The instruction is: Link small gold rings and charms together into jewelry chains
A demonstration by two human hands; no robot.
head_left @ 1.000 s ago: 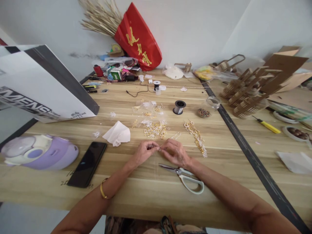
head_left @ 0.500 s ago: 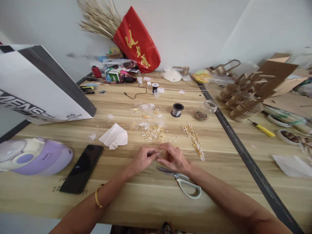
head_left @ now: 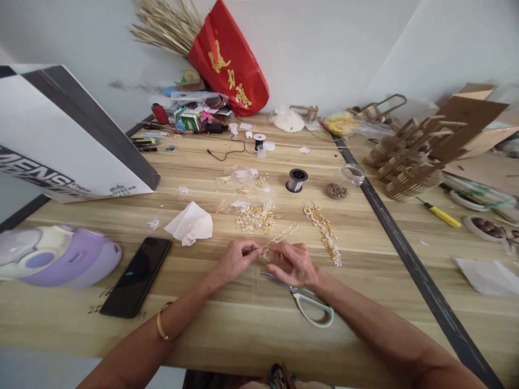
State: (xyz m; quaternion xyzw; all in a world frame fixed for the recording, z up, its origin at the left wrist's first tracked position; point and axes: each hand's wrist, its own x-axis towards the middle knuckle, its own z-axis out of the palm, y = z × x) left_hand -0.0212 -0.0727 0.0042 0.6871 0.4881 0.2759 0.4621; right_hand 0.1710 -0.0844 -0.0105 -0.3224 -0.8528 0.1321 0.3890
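Note:
A thin gold chain (head_left: 286, 232) lies on the wooden table, its near end running to the fingertips of my left hand (head_left: 237, 260). Those fingers are closed in a pinch on that end. Just to the right, my right hand (head_left: 295, 263) has its thumb and curved index finger apart, the index tip close to the chain. Under the right hand lie scissors (head_left: 314, 313) with pale handles, the blades partly covered. Beyond the hands spreads a pile of small gold and silver findings (head_left: 255, 218). A bundle of gold and silver chains (head_left: 324, 232) rests to the right.
A black phone (head_left: 137, 275), a crumpled tissue (head_left: 190, 223) and a purple-and-white device (head_left: 73, 258) are on the left. Farther back stand a wire spool (head_left: 296, 180) and a clear jar of beads (head_left: 337, 189). A yellow-handled tool (head_left: 441, 215) lies right, past a black strip.
My right thumb and index finger have parted and drawn slightly back from the left fingertips. More of the chain now shows between and beyond the hands. The view has shifted slightly.

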